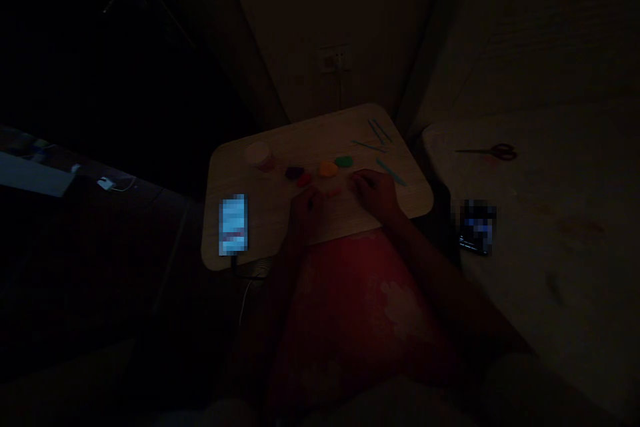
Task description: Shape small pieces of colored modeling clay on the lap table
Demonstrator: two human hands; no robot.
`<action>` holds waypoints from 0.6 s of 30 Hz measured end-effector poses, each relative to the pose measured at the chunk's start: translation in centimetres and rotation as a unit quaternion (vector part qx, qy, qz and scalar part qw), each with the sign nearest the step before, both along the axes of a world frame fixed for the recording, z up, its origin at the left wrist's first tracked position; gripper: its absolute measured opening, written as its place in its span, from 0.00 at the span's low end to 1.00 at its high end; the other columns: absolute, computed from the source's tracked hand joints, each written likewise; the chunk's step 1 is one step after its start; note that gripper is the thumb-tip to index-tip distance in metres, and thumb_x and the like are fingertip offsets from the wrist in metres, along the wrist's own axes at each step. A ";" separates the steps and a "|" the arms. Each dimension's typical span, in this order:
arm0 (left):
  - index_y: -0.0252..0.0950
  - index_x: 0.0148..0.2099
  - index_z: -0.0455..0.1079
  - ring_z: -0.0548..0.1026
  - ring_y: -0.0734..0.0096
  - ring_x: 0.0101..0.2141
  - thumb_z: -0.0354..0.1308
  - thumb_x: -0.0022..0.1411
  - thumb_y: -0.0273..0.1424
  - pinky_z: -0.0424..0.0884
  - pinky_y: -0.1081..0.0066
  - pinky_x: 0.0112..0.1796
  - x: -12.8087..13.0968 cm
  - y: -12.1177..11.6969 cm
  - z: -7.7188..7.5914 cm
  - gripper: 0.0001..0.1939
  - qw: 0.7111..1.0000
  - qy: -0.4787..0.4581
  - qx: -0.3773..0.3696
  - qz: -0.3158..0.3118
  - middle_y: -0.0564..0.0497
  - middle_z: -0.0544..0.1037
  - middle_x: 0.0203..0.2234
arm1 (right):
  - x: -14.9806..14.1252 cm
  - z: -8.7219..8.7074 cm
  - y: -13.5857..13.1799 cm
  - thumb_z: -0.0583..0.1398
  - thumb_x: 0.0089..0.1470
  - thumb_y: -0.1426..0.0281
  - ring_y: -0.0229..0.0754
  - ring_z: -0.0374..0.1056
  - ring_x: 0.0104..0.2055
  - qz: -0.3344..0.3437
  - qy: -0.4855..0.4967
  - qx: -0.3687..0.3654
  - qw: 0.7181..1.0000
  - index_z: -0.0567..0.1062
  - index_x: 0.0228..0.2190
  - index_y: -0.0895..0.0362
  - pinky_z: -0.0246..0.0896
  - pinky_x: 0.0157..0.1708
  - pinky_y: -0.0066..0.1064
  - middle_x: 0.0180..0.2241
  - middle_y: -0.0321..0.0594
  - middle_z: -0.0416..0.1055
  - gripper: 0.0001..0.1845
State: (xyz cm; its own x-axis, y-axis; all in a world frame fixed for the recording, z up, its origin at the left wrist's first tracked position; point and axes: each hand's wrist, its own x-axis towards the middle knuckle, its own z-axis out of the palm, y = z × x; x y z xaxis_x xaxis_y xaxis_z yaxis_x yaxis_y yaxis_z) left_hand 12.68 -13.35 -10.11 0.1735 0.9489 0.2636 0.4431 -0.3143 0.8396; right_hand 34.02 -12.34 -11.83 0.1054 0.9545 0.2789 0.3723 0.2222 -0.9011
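Note:
The picture is very dark. My left hand [304, 205] rests on the small wooden table with its fingers curled in, just below a red lump [304, 180] of what looks like modelling clay. My right hand [376, 192] is bent into a pinch at the right, and what its fingertips hold is too dim to make out. Between the hands lies a small orange-red piece of clay [333, 193]. Beyond them sit a dark purple lump [295, 173], a yellow-orange lump [329, 169] and a green lump [344, 161].
On the table [270, 213] stand a pale tub [259, 155] and a lit phone [233, 225] with a cable. Several thin blue-green sticks [391, 172] lie at the right. Scissors [493, 151] and another phone [476, 227] rest on the pale surface beside it.

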 end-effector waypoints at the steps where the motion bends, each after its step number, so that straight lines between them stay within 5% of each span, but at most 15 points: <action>1: 0.37 0.27 0.60 0.61 0.74 0.25 0.52 0.68 0.32 0.56 0.71 0.28 0.0 0.0 0.0 0.15 1.000 0.002 -0.001 0.001 0.56 0.63 0.21 | 0.0 0.0 0.0 0.59 0.61 0.64 0.46 0.77 0.34 -0.002 -0.001 0.003 1.000 0.84 0.37 0.55 0.71 0.38 0.36 0.33 0.42 0.83 0.14; 9: 0.37 0.28 0.60 0.61 0.74 0.25 0.51 0.68 0.33 0.56 0.71 0.28 -0.1 0.1 -0.3 0.15 1.000 0.004 0.005 0.001 0.56 0.63 0.21 | -0.1 0.1 -0.1 0.61 0.61 0.62 0.46 0.79 0.36 0.010 0.014 0.012 1.000 0.84 0.43 0.55 0.73 0.38 0.37 0.40 0.45 0.84 0.15; 18: 0.38 0.28 0.60 0.60 0.74 0.24 0.51 0.68 0.33 0.55 0.71 0.28 -0.1 0.1 -0.3 0.15 1.000 -0.002 0.007 -0.006 0.57 0.62 0.21 | -0.1 -0.1 -0.1 0.63 0.58 0.62 0.44 0.76 0.29 0.012 0.014 -0.018 1.000 0.83 0.36 0.56 0.67 0.31 0.34 0.29 0.41 0.82 0.11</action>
